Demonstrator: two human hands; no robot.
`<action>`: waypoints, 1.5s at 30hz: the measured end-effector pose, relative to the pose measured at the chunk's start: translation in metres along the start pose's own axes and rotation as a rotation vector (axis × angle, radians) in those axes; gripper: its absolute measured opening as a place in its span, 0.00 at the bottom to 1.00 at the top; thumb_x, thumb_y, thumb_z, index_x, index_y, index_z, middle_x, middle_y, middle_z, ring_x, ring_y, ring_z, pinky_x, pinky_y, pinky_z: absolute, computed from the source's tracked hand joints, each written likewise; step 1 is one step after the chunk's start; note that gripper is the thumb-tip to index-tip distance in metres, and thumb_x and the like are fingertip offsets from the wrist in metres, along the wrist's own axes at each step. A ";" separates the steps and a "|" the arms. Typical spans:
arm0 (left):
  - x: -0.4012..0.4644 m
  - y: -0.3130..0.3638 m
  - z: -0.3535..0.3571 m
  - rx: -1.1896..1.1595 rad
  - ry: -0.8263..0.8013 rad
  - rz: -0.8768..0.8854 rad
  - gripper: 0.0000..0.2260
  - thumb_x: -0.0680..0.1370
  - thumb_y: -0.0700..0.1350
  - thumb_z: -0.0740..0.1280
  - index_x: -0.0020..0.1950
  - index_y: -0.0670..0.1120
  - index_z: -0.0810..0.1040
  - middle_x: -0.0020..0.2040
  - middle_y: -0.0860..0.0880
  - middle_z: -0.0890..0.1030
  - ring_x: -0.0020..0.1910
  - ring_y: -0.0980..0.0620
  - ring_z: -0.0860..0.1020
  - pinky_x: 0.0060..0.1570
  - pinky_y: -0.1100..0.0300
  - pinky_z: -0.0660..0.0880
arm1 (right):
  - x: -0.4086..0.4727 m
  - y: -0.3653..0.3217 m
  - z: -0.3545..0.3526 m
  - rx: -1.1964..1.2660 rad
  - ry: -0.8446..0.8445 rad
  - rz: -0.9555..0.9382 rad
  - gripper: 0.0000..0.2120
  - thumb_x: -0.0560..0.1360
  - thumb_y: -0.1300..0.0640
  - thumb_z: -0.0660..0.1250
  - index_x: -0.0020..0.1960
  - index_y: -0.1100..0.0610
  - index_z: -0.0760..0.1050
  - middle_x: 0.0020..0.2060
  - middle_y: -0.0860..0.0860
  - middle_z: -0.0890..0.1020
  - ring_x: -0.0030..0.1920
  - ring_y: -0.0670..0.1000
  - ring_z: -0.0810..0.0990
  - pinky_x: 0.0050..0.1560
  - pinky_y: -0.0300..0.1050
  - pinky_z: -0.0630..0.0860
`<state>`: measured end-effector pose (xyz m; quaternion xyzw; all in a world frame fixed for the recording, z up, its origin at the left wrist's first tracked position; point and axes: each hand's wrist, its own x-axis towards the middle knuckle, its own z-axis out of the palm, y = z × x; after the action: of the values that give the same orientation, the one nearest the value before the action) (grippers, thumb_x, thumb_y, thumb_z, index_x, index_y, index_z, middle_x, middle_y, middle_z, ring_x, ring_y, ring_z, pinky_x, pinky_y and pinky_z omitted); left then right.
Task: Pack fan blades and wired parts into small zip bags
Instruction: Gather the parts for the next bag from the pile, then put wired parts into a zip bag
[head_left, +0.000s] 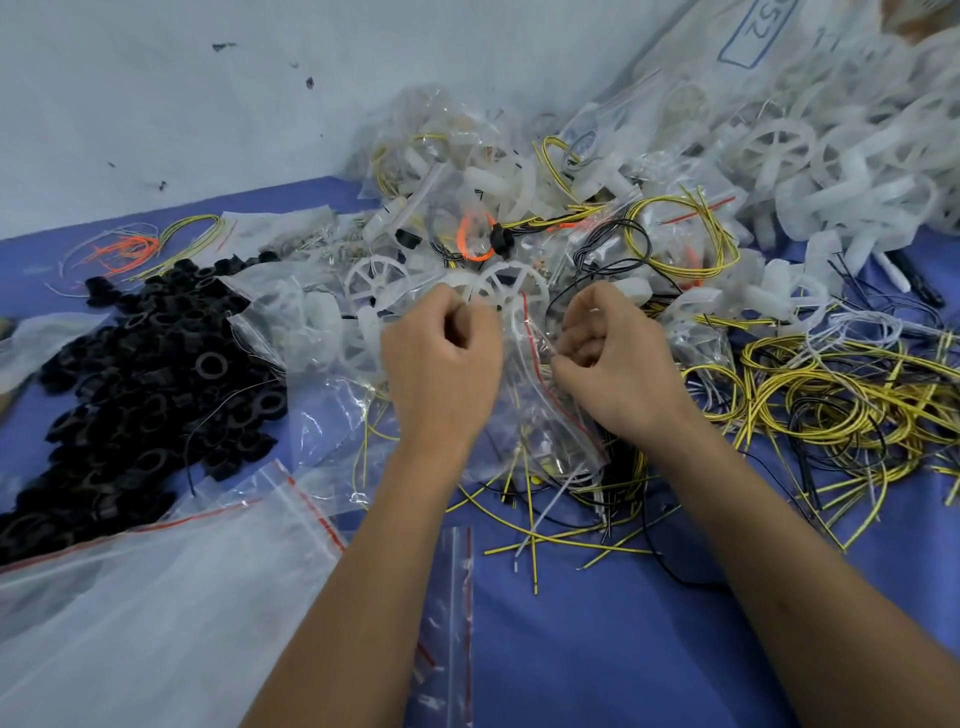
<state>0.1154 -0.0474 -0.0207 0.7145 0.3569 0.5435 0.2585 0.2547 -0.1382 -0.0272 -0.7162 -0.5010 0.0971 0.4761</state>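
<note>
While we pinch the small zip bag (540, 395) at its mouth, left hand (441, 358) and right hand (618, 364) curled over the surface (675, 623) | risk: wires (524, 499) snag the seal, bag slips.

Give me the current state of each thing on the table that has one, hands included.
Left hand: curled, pinching the small zip bag's mouth.
Right hand: curled, pinching the same bag.
Small zip bag: held between both hands, wires inside.
Big zip bag: lying flat, near left.
Black rings: loose heap.
Yellow wires: loose tangle.
</note>
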 end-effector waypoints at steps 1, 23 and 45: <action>-0.002 0.002 0.002 -0.011 -0.012 0.041 0.16 0.76 0.49 0.66 0.33 0.45 0.64 0.26 0.52 0.63 0.28 0.52 0.63 0.29 0.62 0.60 | 0.000 -0.001 0.001 0.007 -0.019 -0.032 0.11 0.72 0.66 0.71 0.48 0.54 0.72 0.38 0.49 0.81 0.35 0.49 0.80 0.37 0.44 0.77; -0.002 0.008 0.009 -0.147 -0.391 0.002 0.13 0.68 0.42 0.68 0.48 0.48 0.67 0.44 0.51 0.70 0.40 0.52 0.68 0.41 0.61 0.67 | -0.003 -0.013 0.007 -0.303 -0.433 -0.181 0.48 0.62 0.36 0.79 0.76 0.42 0.59 0.58 0.46 0.68 0.54 0.52 0.76 0.49 0.58 0.80; -0.001 0.005 0.013 0.037 -0.038 -0.068 0.08 0.68 0.34 0.65 0.41 0.43 0.70 0.38 0.47 0.74 0.37 0.45 0.71 0.37 0.50 0.70 | 0.002 -0.014 0.001 -0.269 0.108 -0.295 0.09 0.75 0.62 0.70 0.53 0.56 0.84 0.48 0.49 0.77 0.39 0.42 0.70 0.44 0.43 0.74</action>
<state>0.1290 -0.0504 -0.0213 0.7166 0.3860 0.5141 0.2705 0.2459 -0.1356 -0.0158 -0.6965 -0.5825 -0.0802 0.4113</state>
